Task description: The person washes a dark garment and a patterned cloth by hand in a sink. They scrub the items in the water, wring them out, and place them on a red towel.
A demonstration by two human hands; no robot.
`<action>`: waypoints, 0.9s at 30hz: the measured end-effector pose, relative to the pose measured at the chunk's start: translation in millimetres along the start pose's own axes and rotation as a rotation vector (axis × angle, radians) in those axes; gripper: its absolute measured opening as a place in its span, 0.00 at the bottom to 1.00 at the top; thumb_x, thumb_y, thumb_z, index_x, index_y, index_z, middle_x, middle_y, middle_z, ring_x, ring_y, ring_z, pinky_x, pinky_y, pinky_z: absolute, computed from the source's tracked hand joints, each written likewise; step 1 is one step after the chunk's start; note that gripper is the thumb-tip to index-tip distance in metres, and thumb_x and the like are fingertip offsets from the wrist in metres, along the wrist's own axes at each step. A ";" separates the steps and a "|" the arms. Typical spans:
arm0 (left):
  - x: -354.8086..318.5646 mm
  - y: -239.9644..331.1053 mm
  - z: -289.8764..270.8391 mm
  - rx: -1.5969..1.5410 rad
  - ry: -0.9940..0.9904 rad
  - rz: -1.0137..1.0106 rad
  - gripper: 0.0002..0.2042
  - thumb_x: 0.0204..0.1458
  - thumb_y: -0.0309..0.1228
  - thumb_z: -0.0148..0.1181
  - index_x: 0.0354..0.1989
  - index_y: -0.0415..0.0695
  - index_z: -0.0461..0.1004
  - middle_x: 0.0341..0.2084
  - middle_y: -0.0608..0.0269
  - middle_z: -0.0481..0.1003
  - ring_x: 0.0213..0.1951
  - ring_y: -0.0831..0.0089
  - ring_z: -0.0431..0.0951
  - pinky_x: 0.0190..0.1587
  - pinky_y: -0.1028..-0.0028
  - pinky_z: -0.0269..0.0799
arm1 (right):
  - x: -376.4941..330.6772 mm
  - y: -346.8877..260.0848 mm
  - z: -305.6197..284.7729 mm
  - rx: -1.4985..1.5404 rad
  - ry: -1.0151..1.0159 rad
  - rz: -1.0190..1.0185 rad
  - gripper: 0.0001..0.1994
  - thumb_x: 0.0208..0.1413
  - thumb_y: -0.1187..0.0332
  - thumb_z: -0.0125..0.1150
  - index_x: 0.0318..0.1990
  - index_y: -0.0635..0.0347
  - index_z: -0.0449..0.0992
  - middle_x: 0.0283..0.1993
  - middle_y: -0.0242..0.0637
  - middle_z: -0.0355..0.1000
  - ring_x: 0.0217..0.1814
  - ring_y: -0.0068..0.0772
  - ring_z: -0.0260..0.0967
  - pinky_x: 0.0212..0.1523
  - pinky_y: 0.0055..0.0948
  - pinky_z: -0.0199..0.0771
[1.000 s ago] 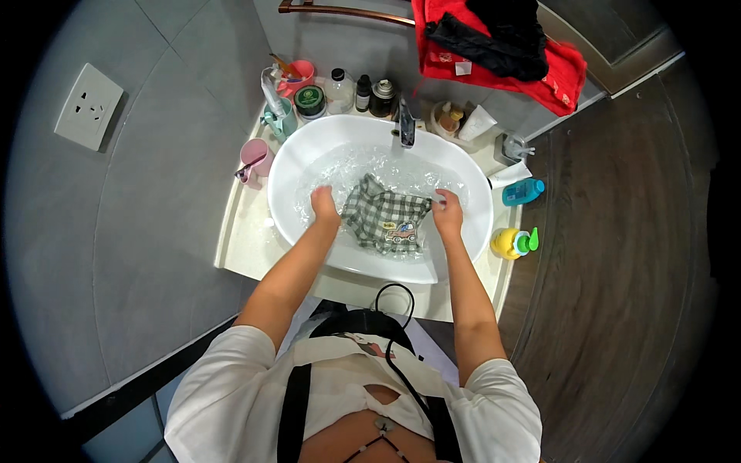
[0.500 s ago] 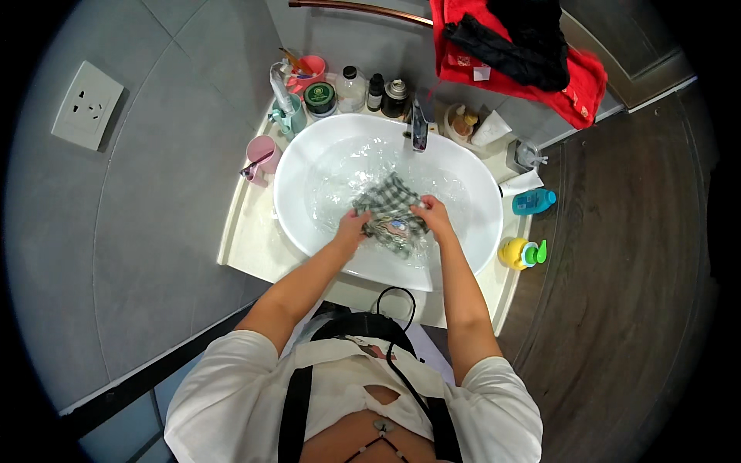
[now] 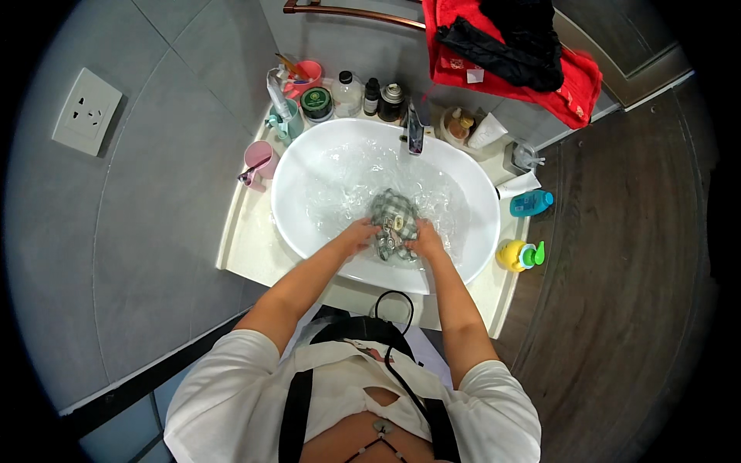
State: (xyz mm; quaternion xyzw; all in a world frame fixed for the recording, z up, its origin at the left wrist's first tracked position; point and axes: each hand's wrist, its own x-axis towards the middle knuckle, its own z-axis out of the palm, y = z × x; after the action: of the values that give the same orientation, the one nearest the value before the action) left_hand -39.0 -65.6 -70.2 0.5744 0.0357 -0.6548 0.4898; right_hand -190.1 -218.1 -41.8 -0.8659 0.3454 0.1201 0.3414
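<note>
A grey-green and white checked cloth [image 3: 395, 216], wet and bunched up, lies in the water of a white oval washbasin [image 3: 288, 204]. It carries a small printed or patch-like detail in its middle. My left hand [image 3: 358, 235] grips its left edge, fingers bent at the cloth. At the opposite edge my right hand [image 3: 426, 239] holds it, fingers partly under water or behind fabric. Both hands are in the near half of the basin, close together. Beyond them a dark faucet [image 3: 415, 136] reaches over the far rim.
Pink cup [image 3: 260, 157], teal cup [image 3: 286, 123], green-lidded jar [image 3: 317, 103] and several bottles line the counter's left and back. A blue bottle [image 3: 531, 203] and yellow pump bottle [image 3: 517, 255] stand at right. A red towel [image 3: 448, 54] hangs behind, with black cloth over it.
My hands have come closer together, the right one moving toward me. The cloth, spread wider before, is now gathered into a narrower bunch and sits slightly nearer.
</note>
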 end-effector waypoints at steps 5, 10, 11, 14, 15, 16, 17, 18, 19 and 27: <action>-8.7 4.8 8.1 -0.187 -0.013 -0.042 0.25 0.44 0.42 0.56 0.52 0.55 0.58 0.50 0.65 0.57 0.54 0.63 0.52 0.46 0.55 0.58 | 0.1 -3.9 2.4 0.688 0.208 0.436 0.23 0.33 0.67 0.62 0.41 0.66 0.67 0.32 0.44 0.69 0.27 0.34 0.69 0.26 0.27 0.69; -25.1 28.4 40.7 -0.475 -0.090 -0.120 0.29 0.45 0.51 0.52 0.55 0.53 0.55 0.49 0.62 0.57 0.51 0.64 0.58 0.47 0.52 0.59 | -11.6 -46.9 -6.1 0.433 0.446 -0.060 0.22 0.35 0.67 0.63 0.40 0.66 0.64 0.33 0.46 0.69 0.33 0.38 0.69 0.32 0.30 0.68; -27.9 33.3 40.1 -0.544 -0.144 -0.048 0.30 0.45 0.52 0.51 0.55 0.52 0.55 0.49 0.62 0.57 0.49 0.65 0.60 0.47 0.55 0.60 | -18.3 -71.8 -8.1 0.436 0.450 -0.102 0.21 0.37 0.67 0.63 0.39 0.65 0.64 0.33 0.47 0.68 0.33 0.39 0.68 0.33 0.31 0.68; -31.9 45.0 43.0 -0.617 -0.235 0.150 0.31 0.46 0.53 0.48 0.55 0.49 0.54 0.48 0.61 0.58 0.44 0.68 0.64 0.46 0.64 0.63 | -51.6 -119.0 -16.8 0.396 0.405 -0.323 0.21 0.38 0.64 0.62 0.40 0.62 0.64 0.37 0.50 0.66 0.36 0.52 0.65 0.34 0.38 0.66; -33.3 49.4 45.1 -0.563 -0.208 0.212 0.30 0.47 0.53 0.47 0.56 0.50 0.53 0.47 0.61 0.58 0.43 0.69 0.65 0.45 0.67 0.63 | -58.0 -125.2 -18.2 0.389 0.400 -0.339 0.19 0.40 0.63 0.61 0.39 0.61 0.64 0.35 0.50 0.66 0.35 0.51 0.66 0.33 0.37 0.66; -34.8 52.6 46.9 -0.510 -0.180 0.273 0.29 0.48 0.52 0.45 0.56 0.50 0.53 0.47 0.62 0.59 0.42 0.71 0.65 0.45 0.70 0.64 | -63.0 -130.0 -19.1 0.382 0.395 -0.356 0.17 0.41 0.63 0.60 0.37 0.61 0.65 0.34 0.50 0.67 0.34 0.50 0.66 0.32 0.37 0.66; -36.8 55.3 48.4 -0.491 -0.159 0.329 0.22 0.49 0.51 0.45 0.46 0.48 0.63 0.35 0.63 0.65 0.32 0.75 0.66 0.33 0.72 0.66 | -64.9 -133.1 -19.5 0.377 0.389 -0.378 0.15 0.43 0.62 0.59 0.36 0.60 0.66 0.32 0.49 0.67 0.33 0.50 0.66 0.31 0.36 0.66; -34.3 54.8 48.6 -0.511 -0.089 0.311 0.20 0.50 0.50 0.44 0.41 0.47 0.64 0.31 0.64 0.65 0.29 0.75 0.66 0.30 0.72 0.65 | -62.3 -133.3 -18.6 0.423 0.400 -0.313 0.14 0.44 0.61 0.57 0.35 0.60 0.67 0.30 0.48 0.67 0.31 0.49 0.67 0.29 0.36 0.66; -29.6 53.2 48.0 -0.532 -0.019 0.293 0.18 0.50 0.49 0.44 0.36 0.47 0.65 0.27 0.65 0.65 0.26 0.75 0.66 0.27 0.73 0.65 | -56.6 -132.5 -16.9 0.469 0.409 -0.248 0.13 0.45 0.60 0.56 0.33 0.59 0.68 0.27 0.48 0.67 0.29 0.48 0.67 0.27 0.35 0.66; -42.1 61.9 78.8 -0.565 0.292 0.276 0.14 0.51 0.43 0.46 0.23 0.44 0.64 0.18 0.67 0.64 0.20 0.75 0.65 0.22 0.71 0.62 | -10.3 -116.2 -15.3 0.374 0.654 -0.052 0.17 0.52 0.56 0.45 0.22 0.60 0.67 0.18 0.47 0.65 0.20 0.50 0.63 0.22 0.39 0.60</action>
State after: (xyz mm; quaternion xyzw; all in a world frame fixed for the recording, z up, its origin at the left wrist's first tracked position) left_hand -59.1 -120.4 21.5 0.5031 0.2075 -0.4574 0.7033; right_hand -119.1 -161.7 33.1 -0.7896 0.4301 -0.2368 0.3682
